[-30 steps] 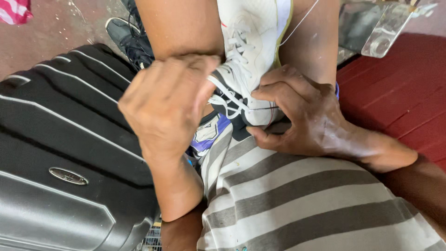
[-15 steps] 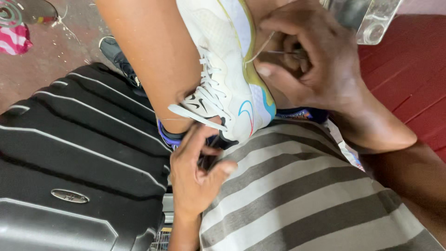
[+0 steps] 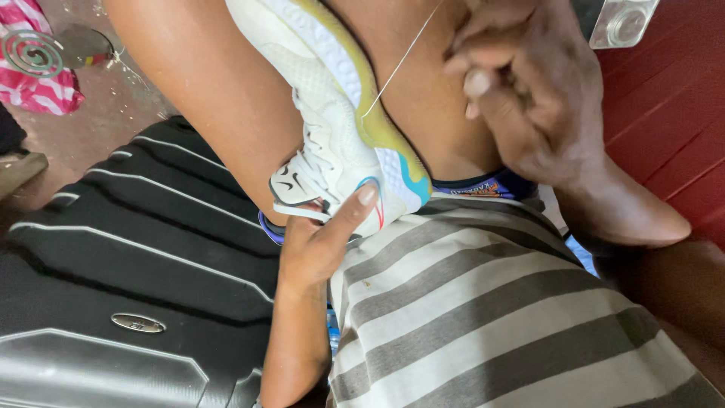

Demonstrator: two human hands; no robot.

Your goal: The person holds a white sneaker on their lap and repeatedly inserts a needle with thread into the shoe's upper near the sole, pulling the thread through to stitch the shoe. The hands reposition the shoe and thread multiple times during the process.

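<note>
- Left hand (image 3: 321,245): fingers clamped on the white sneaker (image 3: 340,151) at its lace end, thumb pressed on the side.
- Right hand (image 3: 529,98): fingertips pinch a thin thread (image 3: 400,64), pulled taut up-right from the sneaker's sole edge.
- Sneaker sits wedged between bare legs, above the striped shirt (image 3: 483,317).
- Black suitcase (image 3: 128,257) left of sneaker.

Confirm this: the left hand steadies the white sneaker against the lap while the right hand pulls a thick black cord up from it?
Not quite. In the head view the right hand pulls a thin white thread, not a thick black cord. The left hand does steady the white sneaker.
</note>
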